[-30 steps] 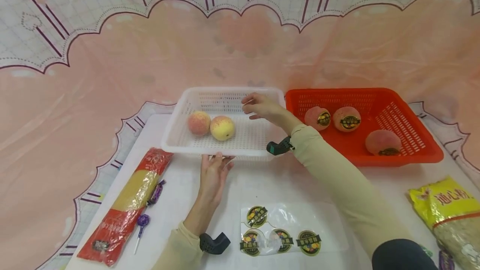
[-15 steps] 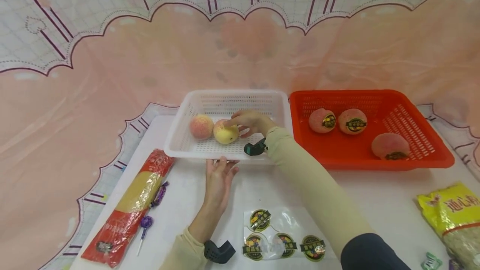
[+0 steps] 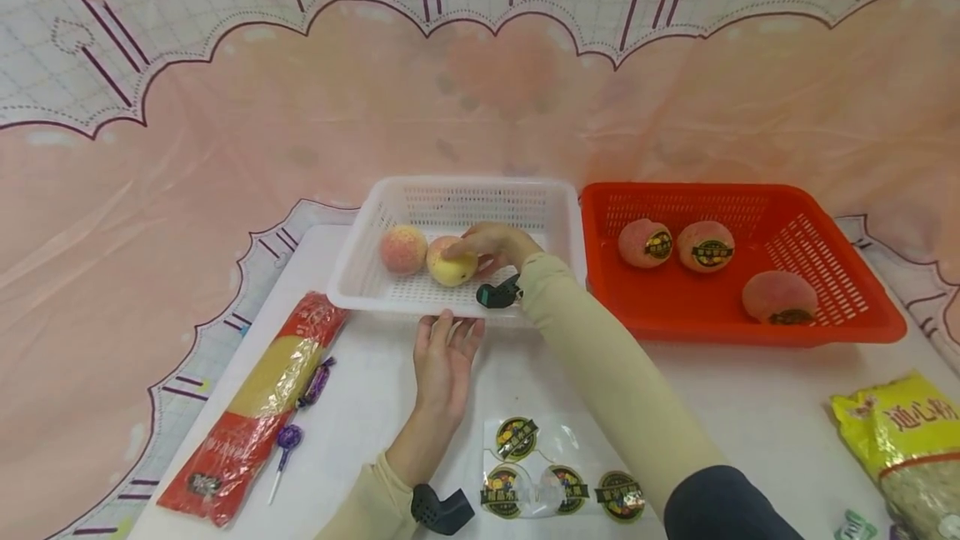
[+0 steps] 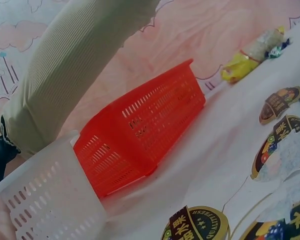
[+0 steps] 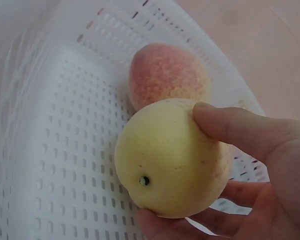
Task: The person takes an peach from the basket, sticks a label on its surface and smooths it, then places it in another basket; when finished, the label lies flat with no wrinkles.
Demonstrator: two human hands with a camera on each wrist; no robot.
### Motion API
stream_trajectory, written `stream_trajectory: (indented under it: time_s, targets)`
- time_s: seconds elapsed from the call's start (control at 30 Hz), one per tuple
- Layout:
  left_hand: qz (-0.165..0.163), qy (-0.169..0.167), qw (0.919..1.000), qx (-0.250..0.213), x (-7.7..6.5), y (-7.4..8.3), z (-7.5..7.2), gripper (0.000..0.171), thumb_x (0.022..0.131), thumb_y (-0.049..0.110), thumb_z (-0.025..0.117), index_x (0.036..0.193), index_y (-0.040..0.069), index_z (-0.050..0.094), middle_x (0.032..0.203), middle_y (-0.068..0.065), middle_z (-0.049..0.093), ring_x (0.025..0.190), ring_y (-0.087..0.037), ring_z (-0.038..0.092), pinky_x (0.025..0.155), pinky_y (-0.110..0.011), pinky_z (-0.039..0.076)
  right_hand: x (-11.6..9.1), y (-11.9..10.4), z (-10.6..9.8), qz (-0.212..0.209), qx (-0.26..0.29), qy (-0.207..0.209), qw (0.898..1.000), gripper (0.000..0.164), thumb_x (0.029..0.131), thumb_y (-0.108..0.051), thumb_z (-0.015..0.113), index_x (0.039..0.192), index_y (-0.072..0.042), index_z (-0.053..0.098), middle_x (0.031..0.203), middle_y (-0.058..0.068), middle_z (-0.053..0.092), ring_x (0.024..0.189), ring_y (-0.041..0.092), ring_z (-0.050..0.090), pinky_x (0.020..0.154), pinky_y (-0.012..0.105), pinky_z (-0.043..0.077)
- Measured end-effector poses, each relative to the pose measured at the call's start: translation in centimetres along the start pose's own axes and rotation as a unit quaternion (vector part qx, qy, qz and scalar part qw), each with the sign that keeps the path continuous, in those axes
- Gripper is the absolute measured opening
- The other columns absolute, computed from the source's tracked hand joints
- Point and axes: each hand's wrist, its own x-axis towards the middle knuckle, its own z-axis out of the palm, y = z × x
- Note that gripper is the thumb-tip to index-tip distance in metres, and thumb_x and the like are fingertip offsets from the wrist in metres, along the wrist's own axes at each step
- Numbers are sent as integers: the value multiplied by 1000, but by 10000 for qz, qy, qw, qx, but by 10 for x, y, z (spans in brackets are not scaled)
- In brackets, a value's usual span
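Note:
A white plastic basket (image 3: 360, 304) holds two peaches. My right hand (image 3: 504, 245) reaches into it and grips the yellower peach (image 5: 162, 160), with the thumb on one side and fingertips beneath in the right wrist view. Beside that fruit lies the redder peach (image 3: 402, 250), which no hand touches. At the basket's near side, my left hand (image 3: 447, 361) has its fingers stretched up against the wall just below the rim. In the left wrist view only a bit of the left fingers (image 4: 1, 220) shows, on the basket's slotted side.
To the right stands a red basket (image 3: 660, 330) with three stickered peaches. A sheet of round stickers (image 3: 555, 440) lies in front. A noodle packet (image 3: 258, 407), a wrapped candy (image 3: 317, 382) and a lollipop (image 3: 288, 438) are at left; a yellow pasta bag (image 3: 911, 432) is at right.
My right hand has moved left and down inside the white basket and taken hold of the yellower peach. The left hand has stayed at the basket's near rim.

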Motion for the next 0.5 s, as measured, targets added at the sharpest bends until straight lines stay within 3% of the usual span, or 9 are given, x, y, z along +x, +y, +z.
stream_trajectory:
  time_s: [0.27,0.5]
  targets:
    - [53,-1,10000,-82,0,-3,2,8,91,16,47,96,11,42,95,-4,48,91,-16,57,89,-30,47,-14,2,-7,-427,385,123,9983,68,76,-32,67,131,-4,36,129,9,43,111,28,50,85,37,49]
    - [55,186,9997,-113,0,0,2,9,90,16,50,94,11,44,97,-5,49,91,-17,57,91,-31,46,-41,5,-13,-1025,439,380,9930,66,75,-33,69,130,-10,40,119,7,51,106,22,52,88,40,47]
